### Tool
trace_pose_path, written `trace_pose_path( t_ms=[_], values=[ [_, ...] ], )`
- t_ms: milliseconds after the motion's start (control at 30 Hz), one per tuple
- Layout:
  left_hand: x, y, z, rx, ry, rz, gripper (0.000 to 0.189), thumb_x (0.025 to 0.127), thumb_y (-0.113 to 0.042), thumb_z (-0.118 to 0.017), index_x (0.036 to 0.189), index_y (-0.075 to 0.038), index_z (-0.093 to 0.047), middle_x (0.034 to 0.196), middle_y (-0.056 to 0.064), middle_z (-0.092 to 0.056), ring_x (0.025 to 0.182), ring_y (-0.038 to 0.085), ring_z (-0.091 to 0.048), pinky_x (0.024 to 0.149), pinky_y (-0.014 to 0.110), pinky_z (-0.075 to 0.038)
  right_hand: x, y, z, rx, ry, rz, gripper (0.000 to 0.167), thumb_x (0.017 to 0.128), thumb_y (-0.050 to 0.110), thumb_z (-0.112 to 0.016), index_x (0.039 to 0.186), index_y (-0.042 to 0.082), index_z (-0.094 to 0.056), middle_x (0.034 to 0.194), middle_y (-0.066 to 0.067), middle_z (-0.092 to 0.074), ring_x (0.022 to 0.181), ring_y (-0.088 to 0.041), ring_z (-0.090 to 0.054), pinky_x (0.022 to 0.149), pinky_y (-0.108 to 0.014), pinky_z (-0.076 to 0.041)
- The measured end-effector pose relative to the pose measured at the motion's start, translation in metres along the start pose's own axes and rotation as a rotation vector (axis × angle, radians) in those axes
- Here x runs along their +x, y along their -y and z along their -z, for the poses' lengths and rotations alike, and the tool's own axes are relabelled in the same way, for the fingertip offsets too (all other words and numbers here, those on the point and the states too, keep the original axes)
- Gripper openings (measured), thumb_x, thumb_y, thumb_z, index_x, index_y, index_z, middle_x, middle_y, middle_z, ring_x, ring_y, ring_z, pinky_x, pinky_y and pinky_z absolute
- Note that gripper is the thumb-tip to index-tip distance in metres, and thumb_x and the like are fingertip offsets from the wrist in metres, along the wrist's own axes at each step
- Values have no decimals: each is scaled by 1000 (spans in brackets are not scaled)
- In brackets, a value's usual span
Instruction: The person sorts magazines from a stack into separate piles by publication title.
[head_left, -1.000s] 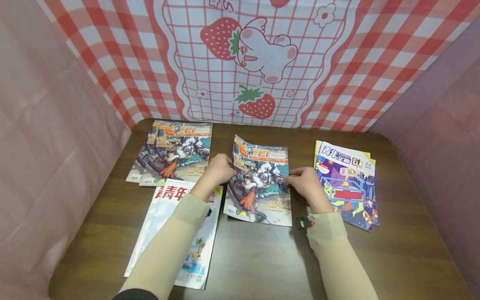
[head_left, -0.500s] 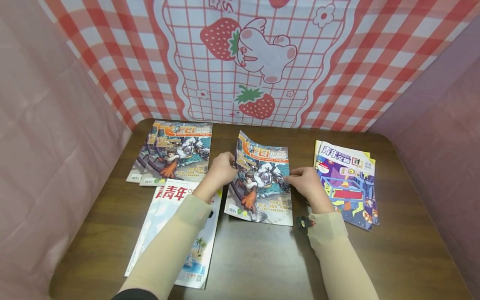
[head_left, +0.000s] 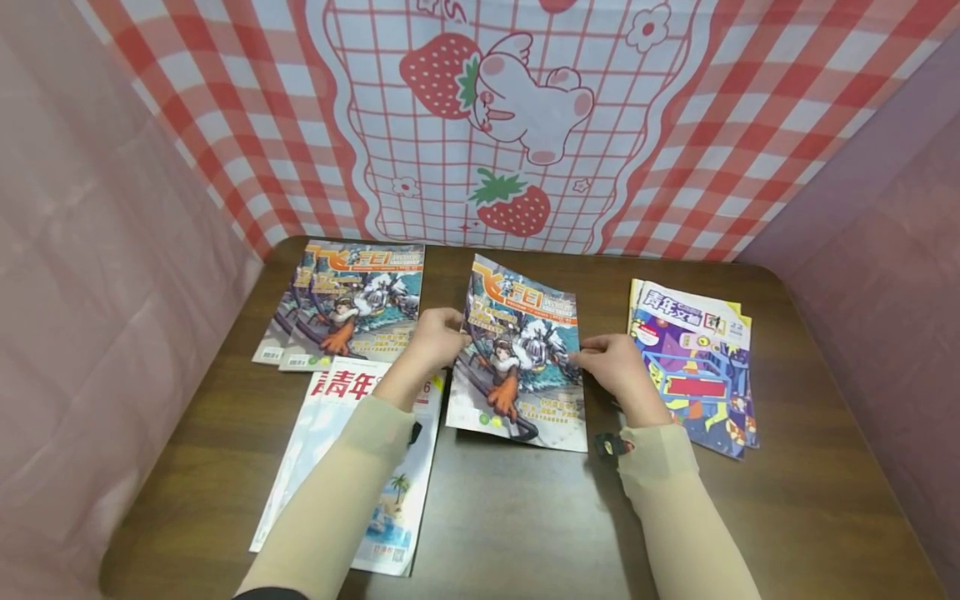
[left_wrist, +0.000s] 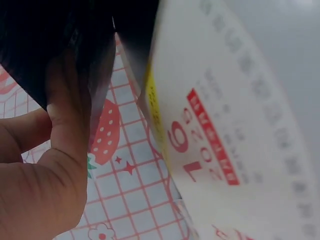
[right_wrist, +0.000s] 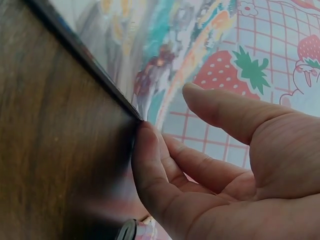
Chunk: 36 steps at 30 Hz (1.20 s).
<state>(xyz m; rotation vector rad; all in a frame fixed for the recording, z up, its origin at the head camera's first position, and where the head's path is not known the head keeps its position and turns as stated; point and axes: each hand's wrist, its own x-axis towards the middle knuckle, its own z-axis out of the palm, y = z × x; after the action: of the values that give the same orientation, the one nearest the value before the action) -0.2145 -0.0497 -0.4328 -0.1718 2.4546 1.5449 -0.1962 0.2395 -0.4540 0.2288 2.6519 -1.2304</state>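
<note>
A comic-style magazine (head_left: 521,358) with an orange "FEI" title lies at the middle of the table, its left side raised and bent. My left hand (head_left: 435,337) holds that left edge; the left wrist view shows the thumb and fingers (left_wrist: 67,110) against its dark underside. At the right edge, my right hand (head_left: 618,367) touches the magazine with a fingertip (right_wrist: 147,142), while the thumb (right_wrist: 215,107) stands apart from it in the right wrist view. Two overlapping copies with the same cover (head_left: 367,308) lie at the back left.
White magazines with a beach picture (head_left: 401,500) lie under my left forearm at the front left. A small stack of purple-covered magazines (head_left: 693,367) sits to the right of my right hand. Behind the wooden table (head_left: 517,517) hangs a red checked strawberry cloth (head_left: 637,108).
The upper left corner of the middle magazine has risen and its left side is lifted more. My left hand shifted slightly with it; the right hand has hardly moved.
</note>
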Motion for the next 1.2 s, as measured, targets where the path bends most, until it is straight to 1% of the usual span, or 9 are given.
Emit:
trace_pose_path(
  t_ms=[133,367,500,633,767,933,1033,1067,1200],
  values=[
    [-1,3,3,-138,20,46,41,88,5,-71,128,5,-62,99,20,-67,74,22,-60,62,31,-54,0,-2,0,16,9,3,50,92,25,-74,127,-10,-64,123,-27,-65,117,-41,-59,97,-52,-49],
    [-1,10,9,-271,43,66,41,89,6,-68,129,6,-60,92,17,-67,68,17,-57,57,27,-51,0,-4,1,81,81,-25,57,93,32,-74,133,-8,-61,135,-27,-58,123,-39,-54,103,-53,-45],
    [-2,12,15,-355,55,73,44,91,7,-66,134,7,-57,93,17,-67,66,16,-59,57,27,-53,-1,-4,1,138,132,-15,58,94,31,-75,134,-8,-60,131,-24,-61,114,-33,-58,98,-47,-48],
    [-4,12,23,-413,70,77,48,93,7,-64,139,6,-52,97,18,-67,67,16,-61,60,28,-56,-1,-1,-1,261,154,0,57,94,22,-74,137,-11,-56,123,-23,-65,99,-20,-62,88,-35,-53],
    [-4,16,34,-400,71,85,50,96,2,-63,144,3,-49,107,19,-63,74,17,-62,67,30,-56,-1,5,-4,416,167,4,54,96,8,-71,140,-14,-50,123,-24,-65,91,-10,-65,83,-28,-56],
    [-3,20,52,-380,71,111,54,98,-2,-63,149,-2,-46,122,19,-57,79,17,-60,71,31,-54,1,15,-12,544,179,8,50,95,0,-69,138,-17,-49,118,-22,-67,88,-9,-67,81,-26,-57],
    [-3,20,61,-352,59,112,56,98,-2,-64,150,-2,-45,115,18,-63,65,13,-58,66,30,-54,2,24,-16,552,170,27,49,94,-1,-69,137,-17,-51,114,-20,-68,87,-9,-67,80,-25,-57],
    [-3,21,64,-339,51,110,55,97,-2,-64,149,-1,-46,110,18,-64,59,12,-54,64,30,-53,3,27,-18,549,168,36,49,94,-1,-69,136,-17,-51,114,-20,-68,87,-9,-67,79,-26,-57],
    [-3,23,77,-288,32,103,54,96,-2,-65,148,1,-46,90,11,-65,48,7,-44,56,26,-49,4,40,-24,504,172,60,48,94,2,-70,136,-14,-54,120,-25,-66,92,-14,-67,82,-31,-58]
  ],
)
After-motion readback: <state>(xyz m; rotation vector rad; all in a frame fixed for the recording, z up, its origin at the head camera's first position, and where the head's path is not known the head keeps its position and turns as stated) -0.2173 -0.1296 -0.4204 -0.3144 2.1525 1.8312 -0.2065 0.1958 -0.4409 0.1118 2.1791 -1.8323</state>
